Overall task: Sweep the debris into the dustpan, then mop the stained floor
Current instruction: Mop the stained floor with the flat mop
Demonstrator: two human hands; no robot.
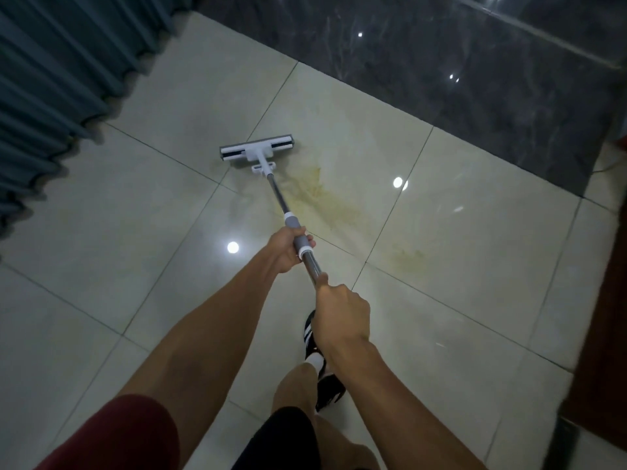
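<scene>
Pale tiled floor [135, 232], yellow stain [325, 195] at centre; left hand [288, 249] and right hand [339, 313] both grasp the mop [258, 149] handle, head toward 11 o'clock

Glossy tiled room, dim light

Pale floor tiles [118, 232] meet a dark marble strip [441, 69]; teal curtain [51, 69] hangs at left, 2 lamp reflections [232, 247] shine on tiles.

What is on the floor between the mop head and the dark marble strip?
Only bare pale tile separates the mop head from the dark marble strip, as the head view shows.
</scene>
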